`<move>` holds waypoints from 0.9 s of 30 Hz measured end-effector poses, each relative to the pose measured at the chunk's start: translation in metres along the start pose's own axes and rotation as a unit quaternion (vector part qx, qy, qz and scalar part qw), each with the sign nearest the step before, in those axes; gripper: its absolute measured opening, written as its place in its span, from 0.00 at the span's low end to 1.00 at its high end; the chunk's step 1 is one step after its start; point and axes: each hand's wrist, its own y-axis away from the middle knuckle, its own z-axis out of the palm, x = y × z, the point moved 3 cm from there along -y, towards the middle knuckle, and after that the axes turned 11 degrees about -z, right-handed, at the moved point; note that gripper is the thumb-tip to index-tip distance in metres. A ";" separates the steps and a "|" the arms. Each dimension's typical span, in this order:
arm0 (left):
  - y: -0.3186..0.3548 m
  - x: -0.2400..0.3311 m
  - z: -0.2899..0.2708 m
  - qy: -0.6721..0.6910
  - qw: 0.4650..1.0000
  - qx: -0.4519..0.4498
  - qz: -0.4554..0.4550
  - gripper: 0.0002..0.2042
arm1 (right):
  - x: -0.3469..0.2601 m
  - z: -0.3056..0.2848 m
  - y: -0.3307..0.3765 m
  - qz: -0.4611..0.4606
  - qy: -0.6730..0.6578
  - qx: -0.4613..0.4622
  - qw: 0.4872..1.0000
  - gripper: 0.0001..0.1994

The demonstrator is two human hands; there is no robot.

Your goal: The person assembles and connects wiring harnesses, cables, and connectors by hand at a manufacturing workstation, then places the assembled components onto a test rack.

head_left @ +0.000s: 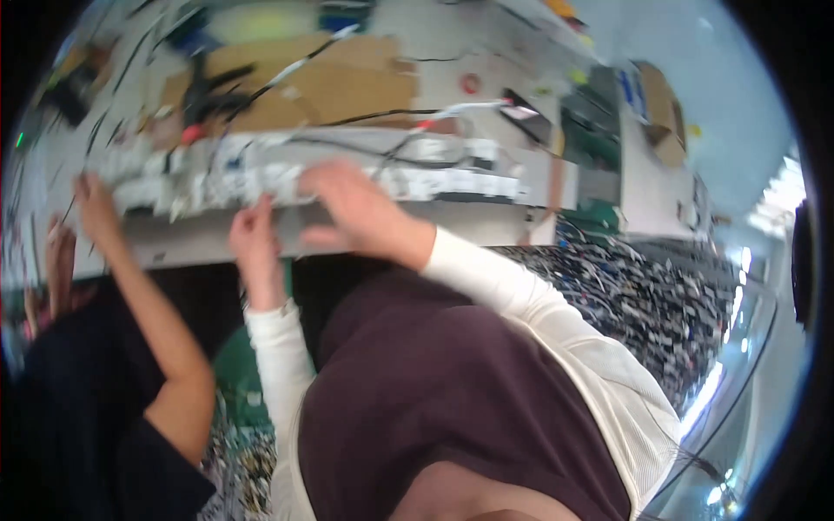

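My left hand (255, 243) is at the near edge of the workbench, its thumb and fingertips pinched together. Whatever it may hold is too small and blurred to name. To its right, my right hand (360, 213) hovers over the bench edge, smeared by motion. Its thumb stands apart from the fingers, and nothing shows between them. Just beyond both hands runs a long row of small white blocky parts (426, 184), partly covered by my right hand. Behind that row lies a dark cable (347, 146) in loose curves.
A brown cardboard sheet (347, 82) lies farther back, with a black tool-like object (201, 91) at its left. Right of it are a phone-like dark device (526, 117) and a red ring (470, 83). At left, a co-worker's bare arm (143, 295) reaches over the bench.
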 end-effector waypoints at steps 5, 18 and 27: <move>0.015 -0.001 -0.019 0.030 0.997 0.047 0.053 0.16 | -0.008 -0.144 0.097 0.102 0.111 0.176 0.973 0.06; 0.016 -0.008 -0.006 -0.067 0.997 0.044 -0.001 0.31 | 0.094 -0.201 0.108 0.360 -0.496 -0.107 0.783 0.13; 0.030 -0.001 0.021 0.056 0.998 -0.020 0.014 0.27 | 0.003 -0.016 0.005 0.049 -0.319 0.105 0.941 0.06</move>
